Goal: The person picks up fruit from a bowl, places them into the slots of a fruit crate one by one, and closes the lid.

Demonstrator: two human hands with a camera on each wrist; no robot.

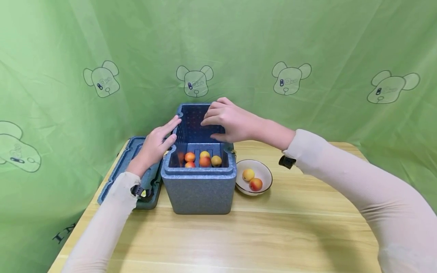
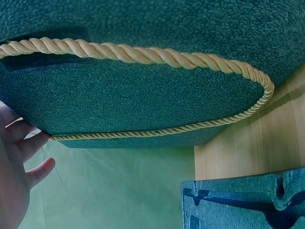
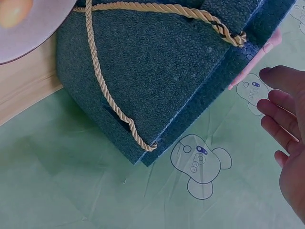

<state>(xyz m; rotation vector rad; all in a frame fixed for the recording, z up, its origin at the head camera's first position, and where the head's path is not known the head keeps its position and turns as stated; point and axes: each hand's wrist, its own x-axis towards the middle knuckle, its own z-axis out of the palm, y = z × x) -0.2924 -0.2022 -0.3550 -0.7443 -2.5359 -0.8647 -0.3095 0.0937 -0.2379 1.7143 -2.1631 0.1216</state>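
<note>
A speckled blue-grey foam box (image 1: 199, 195) stands uncovered on the table, several red-and-yellow round fruits (image 1: 205, 161) lying on its floor. My left hand (image 1: 155, 144) is at the box's left rim with its fingers extended; in the left wrist view the same hand (image 2: 16, 162) shows at the rim's edge beside a twisted rope (image 2: 143, 55). Above the box opening is my right hand (image 1: 228, 119), fingers loosely bent and apart, holding nothing. The right wrist view also shows that hand (image 3: 290, 129) empty beyond the rim.
Right of the box, a white bowl (image 1: 268, 181) with a dark rim contains two fruits (image 1: 252, 179). A matching lid (image 1: 153, 184) lies to the left, partly under my left forearm. Behind the wooden table (image 1: 273, 235) hangs a green cloth (image 1: 239, 45) with bear-head prints.
</note>
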